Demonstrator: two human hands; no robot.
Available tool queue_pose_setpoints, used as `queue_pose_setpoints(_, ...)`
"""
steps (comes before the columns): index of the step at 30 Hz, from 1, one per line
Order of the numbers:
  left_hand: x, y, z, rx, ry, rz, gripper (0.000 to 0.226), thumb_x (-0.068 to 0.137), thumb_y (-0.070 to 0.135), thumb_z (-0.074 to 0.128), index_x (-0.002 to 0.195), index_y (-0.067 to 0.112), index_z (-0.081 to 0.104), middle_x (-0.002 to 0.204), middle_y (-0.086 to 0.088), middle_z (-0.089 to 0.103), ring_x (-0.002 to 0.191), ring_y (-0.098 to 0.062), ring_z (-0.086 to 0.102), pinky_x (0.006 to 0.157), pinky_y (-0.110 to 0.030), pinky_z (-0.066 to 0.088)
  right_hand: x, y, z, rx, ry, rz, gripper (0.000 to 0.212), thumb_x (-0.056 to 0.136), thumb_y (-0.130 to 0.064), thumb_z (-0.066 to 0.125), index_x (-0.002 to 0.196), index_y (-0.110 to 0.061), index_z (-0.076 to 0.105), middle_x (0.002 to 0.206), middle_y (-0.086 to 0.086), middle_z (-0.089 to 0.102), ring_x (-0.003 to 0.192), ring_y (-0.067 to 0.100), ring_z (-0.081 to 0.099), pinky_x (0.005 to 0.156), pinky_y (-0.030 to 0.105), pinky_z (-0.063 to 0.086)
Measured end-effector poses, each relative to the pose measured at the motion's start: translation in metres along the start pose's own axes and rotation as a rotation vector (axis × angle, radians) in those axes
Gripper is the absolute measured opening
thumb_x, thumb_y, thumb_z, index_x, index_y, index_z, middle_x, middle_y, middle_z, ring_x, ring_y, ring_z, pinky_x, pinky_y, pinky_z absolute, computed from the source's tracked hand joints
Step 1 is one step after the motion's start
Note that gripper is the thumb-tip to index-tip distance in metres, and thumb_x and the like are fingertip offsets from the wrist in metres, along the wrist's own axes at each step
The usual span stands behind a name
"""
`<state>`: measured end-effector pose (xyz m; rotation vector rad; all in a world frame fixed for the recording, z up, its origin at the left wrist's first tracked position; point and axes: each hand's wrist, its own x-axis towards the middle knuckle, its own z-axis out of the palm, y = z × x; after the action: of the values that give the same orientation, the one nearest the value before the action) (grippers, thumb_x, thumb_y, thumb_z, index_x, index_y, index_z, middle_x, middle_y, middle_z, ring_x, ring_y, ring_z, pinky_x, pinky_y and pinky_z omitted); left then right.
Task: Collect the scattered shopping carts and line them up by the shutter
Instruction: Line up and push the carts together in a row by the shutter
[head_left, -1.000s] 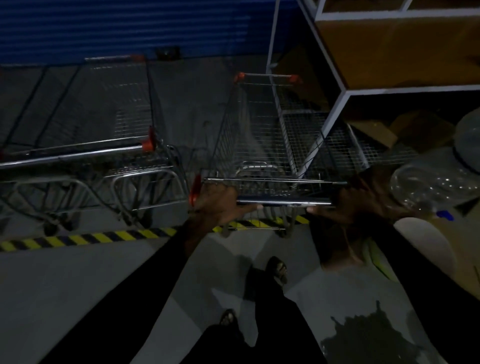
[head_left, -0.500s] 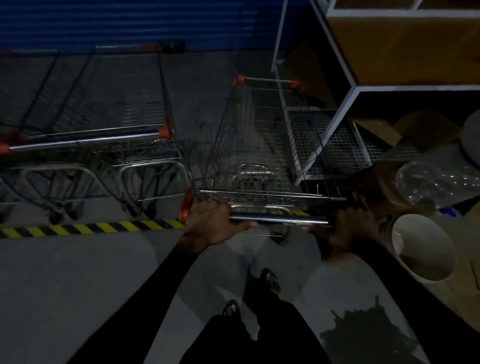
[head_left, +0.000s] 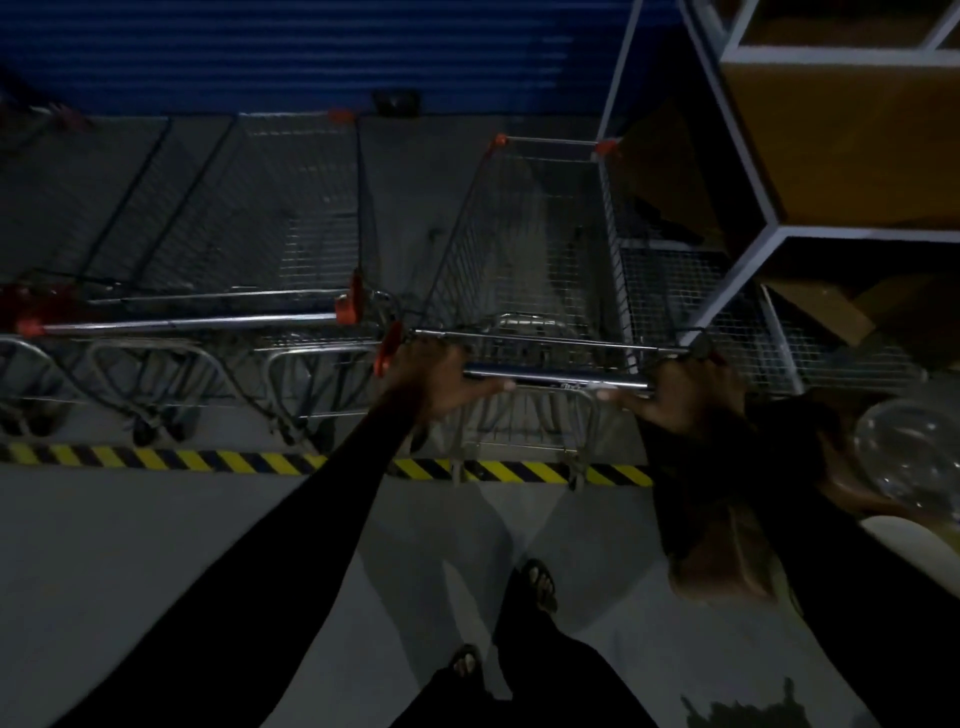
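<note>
Though scene dim, left hand (head_left: 434, 376), right hand (head_left: 675, 395) fingers grip cart handle (head_left: 556, 378).

Looks to me like a store's back or loading area, dim. I see a blue roller shutter (head_left: 311, 52) across the far wall, wire shopping carts (head_left: 234, 249) parked before it, yellow-black hazard tape (head_left: 156, 460) on bare concrete floor (head_left: 130, 571), a white metal rack (head_left: 769, 228) holding cardboard boxes (head_left: 841, 140)
</note>
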<state>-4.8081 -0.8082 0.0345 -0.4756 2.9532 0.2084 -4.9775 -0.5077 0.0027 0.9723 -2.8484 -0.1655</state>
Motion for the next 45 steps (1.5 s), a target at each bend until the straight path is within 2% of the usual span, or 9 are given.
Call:
queue_pose_setpoints(2, 0.020, -0.006, -0.003, 0.002, -0.001, 0.002, 0.076, 0.079, 0.099, 0.040, 0.073, 0.025, 0.055, 0.092, -0.011, 0.073, 0.099, -0.032, 0.071, 0.084, -0.039, 0.050, 0.025, 0.000, 0.002, -0.009, -0.032, -0.001, 0.107, 0.069, -0.109, 0.012, 0.086, -0.029, 0.080, 0.087, 0.004, 0.078, 0.100, 0.031, 0.073, 0.113, 0.049, 0.043)
queue_pose_setpoints(6, 0.052, -0.017, -0.002, 0.035, -0.021, -0.050, 0.106, 0.070, 0.109, 0.024, 0.109, 0.025, 0.077, 0.113, -0.009, 0.075, 0.113, -0.034, 0.069, 0.097, -0.045, 0.050, 0.064, -0.001, 0.005, -0.006, -0.080, -0.010, 0.114, 0.061, -0.112, 0.002, 0.075, -0.027, 0.077, 0.081, 0.001, 0.077, 0.097, 0.027, 0.074, 0.112, 0.049, 0.044)
queue_pose_setpoints(10, 0.067, -0.024, -0.004, 0.031, -0.018, -0.082, 0.102, 0.071, 0.108, 0.028, 0.101, 0.024, 0.076, 0.106, -0.009, 0.076, 0.106, -0.032, 0.070, 0.097, -0.044, 0.050, 0.083, 0.000, 0.008, -0.077, -0.017, -0.063, 0.112, 0.069, -0.109, 0.010, 0.074, -0.021, 0.079, 0.074, 0.005, 0.076, 0.094, 0.032, 0.074, 0.101, 0.045, 0.050)
queue_pose_setpoints(16, 0.079, -0.041, -0.009, -0.001, 0.029, -0.095, 0.100, 0.066, 0.111, 0.026, 0.078, 0.022, 0.070, 0.078, -0.003, 0.070, 0.080, -0.024, 0.070, 0.074, -0.034, 0.052, 0.108, -0.009, -0.004, -0.105, -0.107, -0.133, 0.103, 0.075, -0.105, 0.010, 0.104, -0.034, 0.079, 0.087, -0.003, 0.079, 0.107, 0.023, 0.073, 0.121, 0.045, 0.025)
queue_pose_setpoints(20, 0.078, -0.042, -0.013, -0.017, 0.025, -0.051, 0.082, 0.076, 0.102, 0.040, 0.066, 0.022, 0.056, 0.059, 0.006, 0.045, 0.068, -0.016, 0.057, 0.066, -0.030, 0.039, 0.114, -0.013, -0.006, -0.121, -0.125, -0.117, 0.108, 0.070, -0.107, 0.002, 0.083, -0.032, 0.080, 0.083, -0.005, 0.078, 0.111, 0.023, 0.071, 0.125, 0.044, 0.024)
queue_pose_setpoints(23, 0.078, -0.045, -0.010, -0.002, 0.002, -0.063, 0.081, 0.076, 0.103, 0.036, 0.065, 0.024, 0.051, 0.063, 0.005, 0.048, 0.073, -0.018, 0.057, 0.071, -0.032, 0.040, 0.111, -0.014, -0.004, -0.098, -0.091, -0.149, 0.102, 0.074, -0.105, 0.006, 0.078, -0.032, 0.077, 0.078, -0.004, 0.076, 0.101, 0.023, 0.074, 0.124, 0.047, 0.024)
queue_pose_setpoints(27, 0.080, -0.057, -0.004, 0.071, 0.035, -0.056, 0.107, 0.068, 0.110, 0.016, 0.085, 0.022, 0.073, 0.080, -0.003, 0.073, 0.083, -0.021, 0.072, 0.070, -0.030, 0.044, 0.111, -0.024, -0.013, -0.014, -0.095, -0.143, 0.098, 0.073, -0.105, 0.006, 0.072, -0.033, 0.072, 0.072, -0.004, 0.072, 0.089, 0.022, 0.073, 0.115, 0.048, 0.038)
queue_pose_setpoints(34, 0.080, -0.064, -0.001, 0.059, 0.034, -0.014, 0.106, 0.071, 0.109, 0.018, 0.095, 0.023, 0.074, 0.093, -0.006, 0.076, 0.090, -0.027, 0.073, 0.080, -0.036, 0.053, 0.108, -0.026, -0.006, -0.045, -0.143, -0.137, 0.100, 0.071, -0.106, 0.000, 0.079, -0.039, 0.074, 0.075, -0.006, 0.071, 0.095, 0.019, 0.071, 0.118, 0.046, 0.034)
queue_pose_setpoints(45, 0.077, -0.065, -0.001, 0.028, 0.021, -0.056, 0.103, 0.071, 0.108, 0.025, 0.099, 0.022, 0.074, 0.106, -0.010, 0.075, 0.104, -0.031, 0.070, 0.086, -0.039, 0.049, 0.110, -0.026, -0.003, 0.047, -0.121, -0.094, 0.096, 0.069, -0.109, 0.010, 0.072, -0.037, 0.074, 0.077, -0.007, 0.073, 0.099, 0.021, 0.072, 0.105, 0.042, 0.047)
